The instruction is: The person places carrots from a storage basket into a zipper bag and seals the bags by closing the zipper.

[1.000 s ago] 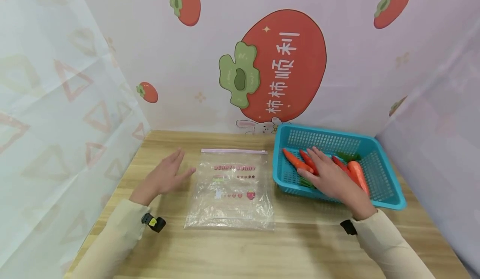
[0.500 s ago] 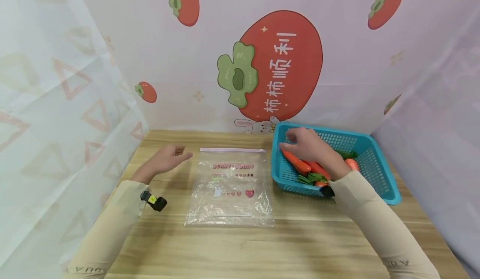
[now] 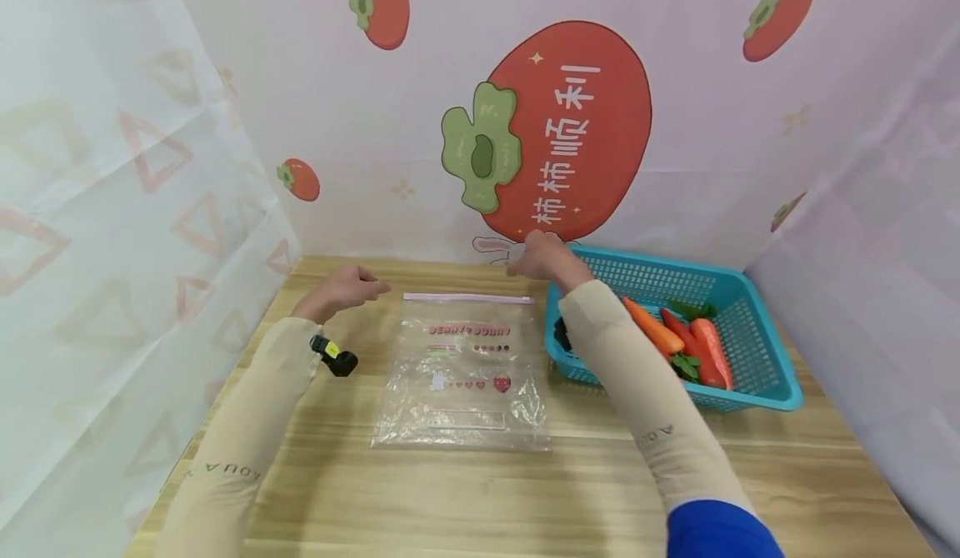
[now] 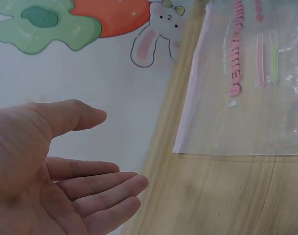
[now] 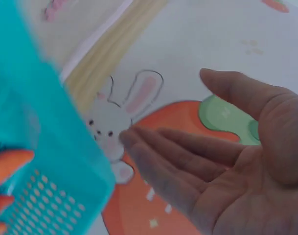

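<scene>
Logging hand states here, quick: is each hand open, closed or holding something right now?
Left hand: open, holding nothing, near the clear bag.
Right hand: open, holding nothing, near the blue basket.

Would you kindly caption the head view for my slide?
Left hand and right hand hover near a clear bag and blue basket.

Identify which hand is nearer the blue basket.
The right hand, near the back left corner of the blue basket; the left hand is left of the clear bag.
</scene>
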The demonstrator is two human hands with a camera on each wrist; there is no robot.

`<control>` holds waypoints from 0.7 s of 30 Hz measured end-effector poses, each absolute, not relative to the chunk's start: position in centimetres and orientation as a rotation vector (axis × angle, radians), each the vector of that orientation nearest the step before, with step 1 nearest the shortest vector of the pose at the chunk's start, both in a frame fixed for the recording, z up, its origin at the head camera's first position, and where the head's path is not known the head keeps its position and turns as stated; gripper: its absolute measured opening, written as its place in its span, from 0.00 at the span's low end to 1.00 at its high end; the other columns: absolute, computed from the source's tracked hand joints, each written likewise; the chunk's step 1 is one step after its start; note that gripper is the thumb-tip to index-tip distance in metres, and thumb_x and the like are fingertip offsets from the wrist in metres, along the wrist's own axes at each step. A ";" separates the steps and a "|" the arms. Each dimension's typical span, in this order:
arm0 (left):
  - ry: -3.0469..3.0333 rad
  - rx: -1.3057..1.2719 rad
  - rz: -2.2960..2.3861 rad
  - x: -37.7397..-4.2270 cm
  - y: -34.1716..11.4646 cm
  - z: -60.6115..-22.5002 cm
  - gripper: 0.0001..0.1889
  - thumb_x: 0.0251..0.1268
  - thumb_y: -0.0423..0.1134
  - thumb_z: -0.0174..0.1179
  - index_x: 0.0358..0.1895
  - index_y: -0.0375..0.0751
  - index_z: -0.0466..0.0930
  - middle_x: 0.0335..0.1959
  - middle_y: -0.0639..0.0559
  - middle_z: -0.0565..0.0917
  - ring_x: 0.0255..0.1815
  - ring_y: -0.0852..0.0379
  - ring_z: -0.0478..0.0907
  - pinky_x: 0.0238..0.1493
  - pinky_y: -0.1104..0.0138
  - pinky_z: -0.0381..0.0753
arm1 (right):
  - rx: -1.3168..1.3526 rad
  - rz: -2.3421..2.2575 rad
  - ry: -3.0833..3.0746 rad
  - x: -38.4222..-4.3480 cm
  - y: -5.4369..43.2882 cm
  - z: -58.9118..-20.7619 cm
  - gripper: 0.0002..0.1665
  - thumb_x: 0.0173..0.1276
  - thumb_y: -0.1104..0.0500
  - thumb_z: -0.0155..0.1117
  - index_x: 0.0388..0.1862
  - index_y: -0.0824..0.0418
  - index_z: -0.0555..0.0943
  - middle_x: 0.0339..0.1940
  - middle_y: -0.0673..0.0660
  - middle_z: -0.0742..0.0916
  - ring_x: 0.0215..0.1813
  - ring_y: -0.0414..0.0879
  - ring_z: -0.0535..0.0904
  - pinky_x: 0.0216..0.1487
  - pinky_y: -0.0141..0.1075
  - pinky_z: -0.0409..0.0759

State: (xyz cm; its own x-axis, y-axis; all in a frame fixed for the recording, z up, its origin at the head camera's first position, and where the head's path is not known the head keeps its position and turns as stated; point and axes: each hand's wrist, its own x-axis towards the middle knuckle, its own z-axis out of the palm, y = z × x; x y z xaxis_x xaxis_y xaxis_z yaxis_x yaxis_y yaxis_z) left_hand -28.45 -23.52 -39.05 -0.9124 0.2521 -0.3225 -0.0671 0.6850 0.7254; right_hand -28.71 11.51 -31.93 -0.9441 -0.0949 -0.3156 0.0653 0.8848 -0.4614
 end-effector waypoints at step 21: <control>2.460 -0.005 1.146 -30.9 -22.5 -42.7 0.29 0.74 0.41 0.63 0.13 0.49 0.59 0.13 0.59 0.70 0.20 0.62 0.68 0.42 0.59 0.79 | 0.352 -0.663 2.895 -30.4 7.3 -41.1 0.26 0.80 0.58 0.58 0.69 0.72 0.74 0.68 0.70 0.80 0.63 0.63 0.78 0.69 0.54 0.82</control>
State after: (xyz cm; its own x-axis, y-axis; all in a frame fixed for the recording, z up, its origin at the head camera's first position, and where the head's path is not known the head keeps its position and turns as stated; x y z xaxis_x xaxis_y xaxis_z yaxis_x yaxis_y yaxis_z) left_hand -30.86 -22.54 -42.67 -0.9099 0.1717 -0.3776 -0.1786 0.6595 0.7302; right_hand -30.39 7.26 -41.13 -0.9611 0.1933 -0.1973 0.2598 0.8748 -0.4088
